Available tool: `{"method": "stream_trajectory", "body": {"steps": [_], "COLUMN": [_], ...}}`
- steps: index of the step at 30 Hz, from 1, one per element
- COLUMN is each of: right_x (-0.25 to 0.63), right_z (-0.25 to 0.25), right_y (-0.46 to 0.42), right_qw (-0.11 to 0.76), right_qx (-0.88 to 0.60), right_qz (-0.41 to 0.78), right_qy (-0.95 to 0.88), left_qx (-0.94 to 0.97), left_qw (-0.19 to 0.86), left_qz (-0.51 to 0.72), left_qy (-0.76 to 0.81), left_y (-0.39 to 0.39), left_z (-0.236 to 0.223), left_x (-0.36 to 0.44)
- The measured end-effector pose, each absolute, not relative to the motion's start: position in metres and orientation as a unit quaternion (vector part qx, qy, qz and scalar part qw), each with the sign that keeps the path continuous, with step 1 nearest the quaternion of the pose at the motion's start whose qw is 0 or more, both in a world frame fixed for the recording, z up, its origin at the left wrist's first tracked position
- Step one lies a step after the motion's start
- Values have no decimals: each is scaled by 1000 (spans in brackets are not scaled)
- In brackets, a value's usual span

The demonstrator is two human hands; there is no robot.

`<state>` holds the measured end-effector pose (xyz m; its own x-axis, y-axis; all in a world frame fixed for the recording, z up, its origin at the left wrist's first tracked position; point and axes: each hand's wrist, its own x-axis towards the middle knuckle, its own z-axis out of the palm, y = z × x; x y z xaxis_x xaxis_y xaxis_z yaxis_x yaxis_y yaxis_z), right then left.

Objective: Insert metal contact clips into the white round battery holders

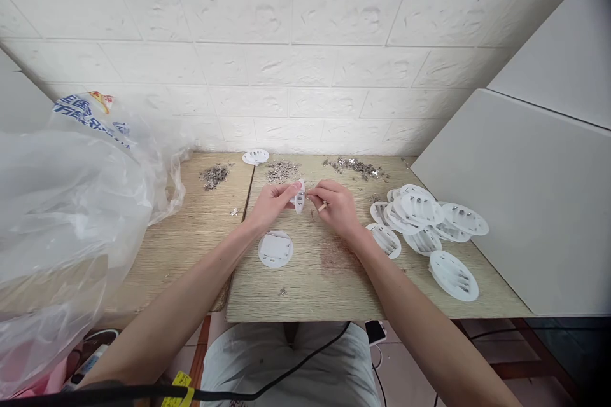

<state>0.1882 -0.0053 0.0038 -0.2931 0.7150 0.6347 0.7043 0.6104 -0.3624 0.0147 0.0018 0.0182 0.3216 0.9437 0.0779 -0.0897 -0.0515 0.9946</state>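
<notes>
My left hand (pixel 272 203) is closed on a white round plastic battery holder (pixel 300 198), tilted almost edge-on with its slots facing right. In my right hand (pixel 335 205) is a thin tool with a pale, wood-coloured end (pixel 323 206). Its tip meets the slotted face of the holder, though the fingers hide most of it. Below my left hand, another white round holder (pixel 275 249) lies flat with its smooth rectangular back up. Behind the hands are a heap of small metal pieces (pixel 282 172) and a second, wider heap of metal contacts (pixel 358 168).
To the right lies a loose pile of white holders (pixel 415 210). One more holder (pixel 256 156) rests by the wall, near a dark metal heap (pixel 214 176). A large clear plastic bag (pixel 71 203) covers the left side. A grey panel (pixel 525 191) bounds the right.
</notes>
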Motion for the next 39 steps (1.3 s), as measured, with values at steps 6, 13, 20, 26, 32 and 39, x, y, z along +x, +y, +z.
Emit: {"method": "stream_trajectory", "body": {"steps": [6, 13, 20, 26, 32, 39], "right_x": [188, 196, 195, 187, 182, 181], "right_z": [1, 3, 5, 16, 14, 9], "right_y": [-3, 5, 2, -2, -8, -10], "right_qw": [367, 374, 261, 429, 466, 459], "right_qx": [-452, -525, -520, -508, -432, -357], "right_qz": [3, 133, 72, 262, 191, 22], "right_qy": [-813, -753, -810, -700, -748, -813], "left_qx": [583, 454, 360, 511, 733, 832], "left_qw": [572, 694, 724, 575, 224, -33], "left_qz": [429, 455, 461, 473, 490, 454], "left_qy": [386, 326, 367, 430, 415, 318], "left_y": [2, 13, 16, 12, 15, 18], "left_z": [16, 18, 23, 15, 10, 9], "left_x": [14, 11, 8, 11, 5, -2]}}
